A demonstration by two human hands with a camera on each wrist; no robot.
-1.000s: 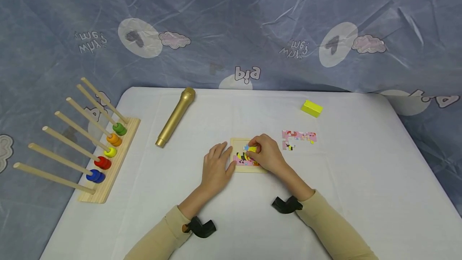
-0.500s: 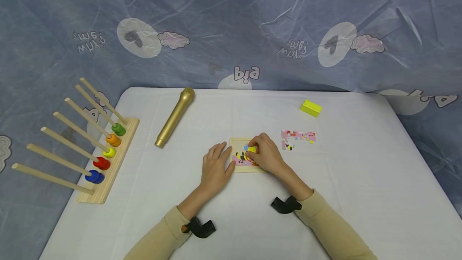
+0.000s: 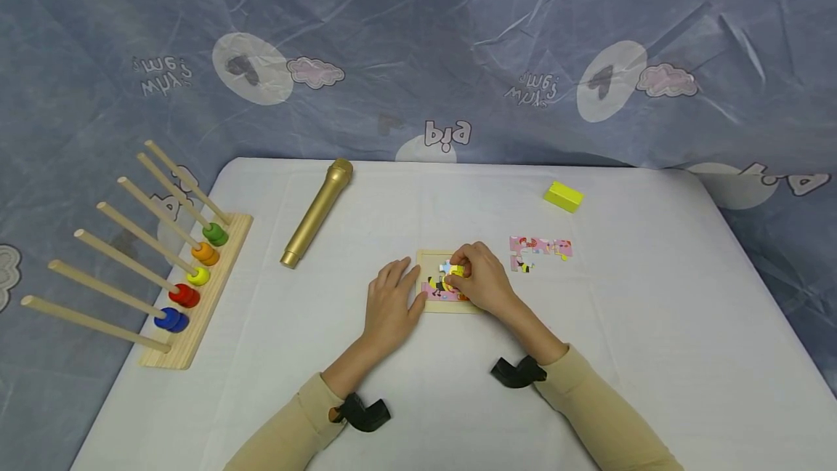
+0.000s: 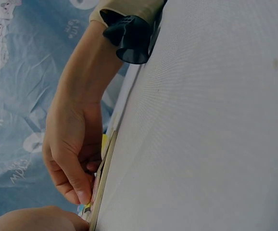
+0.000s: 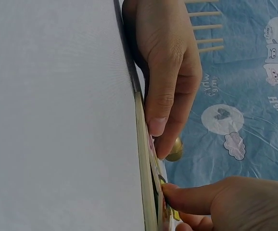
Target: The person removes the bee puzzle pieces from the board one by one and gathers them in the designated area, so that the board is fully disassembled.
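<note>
A small wooden jigsaw tray [image 3: 451, 307] lies on the white-covered table, with pink, yellow and black pieces along its near side. My right hand [image 3: 485, 278] bends over its right part. Thumb and fingers there pinch a yellow and light-blue jigsaw piece [image 3: 446, 268], partly hidden by the hand. At the tray's left edge rests my left hand [image 3: 390, 304], fingers extended and thumb by the near corner. In the right wrist view, the right thumb [image 5: 189, 198] presses at pieces that stand slightly tilted above the tray rim [image 5: 146, 173].
Loose pink jigsaw pieces [image 3: 541, 246] lie right of the tray. Farther back sits a yellow block [image 3: 564, 196]. A gold microphone [image 3: 317, 213] lies at the back left. A wooden bead stand [image 3: 216, 289] with tall pegs occupies the left edge.
Slightly more of the light-blue part shows beside my right fingertips, which have shifted a little. My left hand has stayed at the tray's edge.
</note>
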